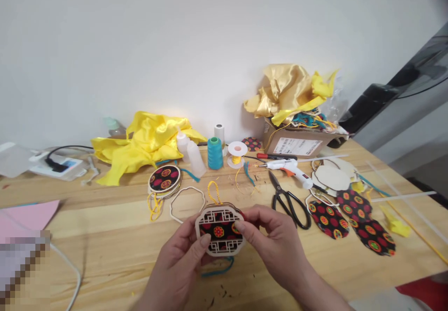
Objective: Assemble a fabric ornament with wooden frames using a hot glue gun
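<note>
Both my hands hold a small wooden lattice ornament (220,230) with black flowered fabric inside and a yellow cord loop on top. My left hand (182,262) grips its left edge, thumb on the front. My right hand (276,243) pinches its right edge. A teal cord hangs below the ornament. Just behind it on the wooden table (105,250) lie an empty wooden frame outline (187,202) and a finished round ornament (164,179) with yellow cord.
Black scissors (289,201), a white glue gun (292,168), fabric-covered cutouts (350,220) and blank wooden pieces (332,178) lie to the right. Yellow cloth (145,145), teal thread spool (214,153), white bottles (191,152) and a cardboard box (297,143) stand behind. Pink paper (26,217) lies left.
</note>
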Demonstrator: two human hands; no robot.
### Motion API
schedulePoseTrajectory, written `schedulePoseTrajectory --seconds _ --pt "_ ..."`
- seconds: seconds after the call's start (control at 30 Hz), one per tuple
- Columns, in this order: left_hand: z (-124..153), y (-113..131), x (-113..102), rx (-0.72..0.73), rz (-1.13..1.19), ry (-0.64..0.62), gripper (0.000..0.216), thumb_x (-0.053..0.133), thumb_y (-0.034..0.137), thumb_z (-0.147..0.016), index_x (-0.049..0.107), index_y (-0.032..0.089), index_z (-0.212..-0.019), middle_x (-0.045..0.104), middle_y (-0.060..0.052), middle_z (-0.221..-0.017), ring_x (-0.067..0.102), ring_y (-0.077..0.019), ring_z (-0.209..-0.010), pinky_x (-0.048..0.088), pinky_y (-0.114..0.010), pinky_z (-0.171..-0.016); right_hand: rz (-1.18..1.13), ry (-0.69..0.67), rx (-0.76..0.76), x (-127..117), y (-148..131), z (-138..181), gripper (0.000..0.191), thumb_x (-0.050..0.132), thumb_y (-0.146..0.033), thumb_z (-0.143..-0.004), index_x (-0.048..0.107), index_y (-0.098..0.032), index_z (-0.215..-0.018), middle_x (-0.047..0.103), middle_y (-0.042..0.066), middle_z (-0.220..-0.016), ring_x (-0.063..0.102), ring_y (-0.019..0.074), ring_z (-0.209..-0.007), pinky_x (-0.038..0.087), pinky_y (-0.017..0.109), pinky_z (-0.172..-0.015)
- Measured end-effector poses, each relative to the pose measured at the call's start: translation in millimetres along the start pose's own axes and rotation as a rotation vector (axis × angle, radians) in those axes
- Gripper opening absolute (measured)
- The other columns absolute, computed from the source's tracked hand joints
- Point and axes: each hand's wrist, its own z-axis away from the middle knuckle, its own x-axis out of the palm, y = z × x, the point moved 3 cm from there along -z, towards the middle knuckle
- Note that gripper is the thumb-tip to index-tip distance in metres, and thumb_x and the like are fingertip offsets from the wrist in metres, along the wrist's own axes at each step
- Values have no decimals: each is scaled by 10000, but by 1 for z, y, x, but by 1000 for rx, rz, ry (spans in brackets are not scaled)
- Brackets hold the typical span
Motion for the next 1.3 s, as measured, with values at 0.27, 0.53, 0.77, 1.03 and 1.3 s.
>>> schedulePoseTrajectory --seconds 0.27,0.53,0.77,1.03,1.3 --pt "0 5 2 17 -1 77 285 688 201 -776 669 193 -1060 719 -83 -1047 680 -222 -879 564 -329 -756 64 -57 -52 -2 -2 1 223 640 -353 -758 709 -195 -900 716 46 -814 613 174 -702 492 313 -645" --pt "-1 17 -2 7 53 142 280 732 192 -732 679 160 -1005 740 -85 -917 688 -188 -742 574 -284 -653 1056 329 -14 -136 1 -72 433 531 -497 -790 666 -123 -963 668 169 -905 594 320 -873 423 403 -707" --pt "-2 17 5 -19 73 59 233 708 184 -753 689 172 -985 743 -77 -919 697 -194 -739 575 -300 -654 940 -17 236 -147 26 -103 395 628 -518 -661 479 -196 -489 484 -19 -484 458 144 -516 277 265 -488" --pt "-8 22 8 -30 86 69 251 713 162 -745 671 160 -992 747 -85 -913 707 -189 -746 572 -273 -651 744 -77 219 -146 33 -95 357 581 -504 -705 521 -173 -584 441 -39 -518 385 102 -496 279 243 -469" --pt "-22 21 -1 -81 140 7 278 687 169 -777 643 147 -1051 746 -80 -879 700 -167 -668 573 -269 -591 422 104 14 -132 7 -64 306 636 -492 -711 590 -191 -674 568 8 -596 484 138 -523 329 247 -440"
